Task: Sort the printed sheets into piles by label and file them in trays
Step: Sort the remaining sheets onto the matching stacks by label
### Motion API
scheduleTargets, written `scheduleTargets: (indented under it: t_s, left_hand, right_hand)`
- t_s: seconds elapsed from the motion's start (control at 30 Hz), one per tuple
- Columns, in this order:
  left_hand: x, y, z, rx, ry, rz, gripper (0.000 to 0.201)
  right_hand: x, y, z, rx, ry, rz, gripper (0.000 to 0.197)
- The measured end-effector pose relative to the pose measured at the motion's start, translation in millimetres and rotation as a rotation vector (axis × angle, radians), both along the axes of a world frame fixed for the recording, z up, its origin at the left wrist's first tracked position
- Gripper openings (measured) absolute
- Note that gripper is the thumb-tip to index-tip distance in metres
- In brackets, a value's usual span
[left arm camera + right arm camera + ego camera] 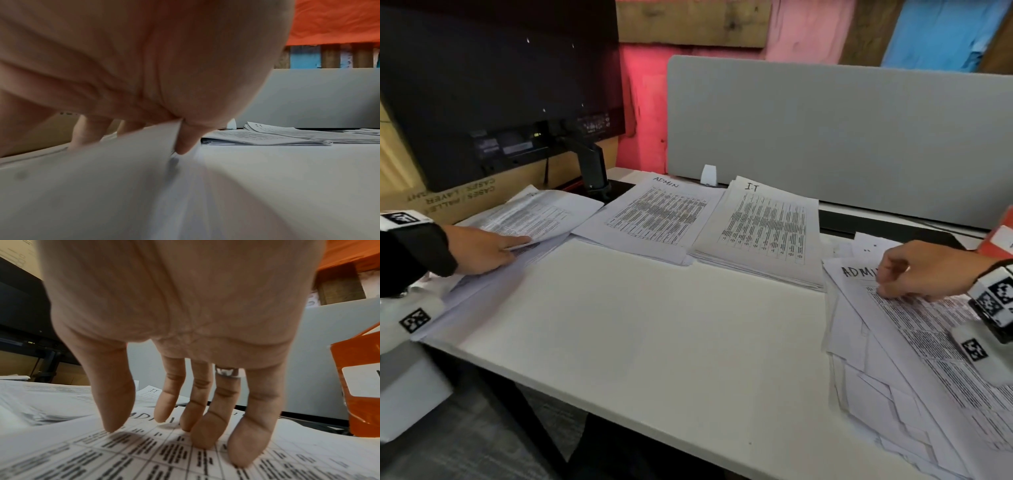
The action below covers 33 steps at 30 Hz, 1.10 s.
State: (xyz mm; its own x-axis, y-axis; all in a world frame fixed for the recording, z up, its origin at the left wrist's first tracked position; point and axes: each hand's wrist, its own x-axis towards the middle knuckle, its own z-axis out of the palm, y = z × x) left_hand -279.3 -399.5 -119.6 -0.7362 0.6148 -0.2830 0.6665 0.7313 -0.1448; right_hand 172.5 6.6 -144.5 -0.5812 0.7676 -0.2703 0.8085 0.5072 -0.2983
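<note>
Three sorted piles lie along the far edge of the table [654, 342]: a left pile [541, 212], an ADMIN pile [654, 214] and an IT pile [763, 229], kept apart so the labels stay readable, while the unsorted stack [914, 359] fans loosely at the right. The left hand [482, 250] lies on the left pile, its grip pinching a sheet edge between thumb and fingers, probably to settle it. The right hand [924, 270] rests straight fingertips [202, 438] on the stack's top ADMIN sheet [144, 451], grip open and holding nothing, apparently ready to slide it toward its pile; no trays are identifiable.
</note>
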Motion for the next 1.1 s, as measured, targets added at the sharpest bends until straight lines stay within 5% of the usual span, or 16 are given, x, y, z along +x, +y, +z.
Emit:
scheduleTargets:
  t_s: [0.1, 0.2, 0.4, 0.5, 0.63, 0.77, 0.93, 1.1]
  left_hand:
    - [-41, -9, -19, -0.01, -0.053, 0.027, 0.076]
    - [-64, -20, -23, 0.027, -0.18, 0.066, 0.123]
    - [-151, -32, -53, 0.067, -0.154, 0.112, 0.117]
    - [-93, -7, -19, 0.016, -0.165, 0.05, 0.126]
    - [-38, 39, 8, 0.072, -0.012, -0.056, 0.095]
    - [21, 109, 19, 0.236, 0.161, -0.381, 0.064]
    - [148, 202, 15, 0.44, -0.038, -0.708, 0.039]
    - [251, 296, -11, 0.455, -0.169, -0.86, 0.043]
  right_hand:
    - [0, 0, 0, 0.007, 0.01, -0.003, 0.018]
    - [-1, 0, 0, -0.007, -0.007, 0.0, 0.02]
    - [-1, -2, 0, 0.009, -0.018, -0.001, 0.02]
    - [-1, -2, 0, 0.014, -0.03, -0.006, 0.02]
    - [-3, -9, 6, 0.01, -0.062, 0.007, 0.02]
    - [9, -15, 24, 0.077, -0.039, 0.026, 0.015]
    - [45, -4, 42, 0.132, -0.019, -0.108, 0.02]
    - [79, -8, 31, 0.127, -0.302, -0.096, 0.052]
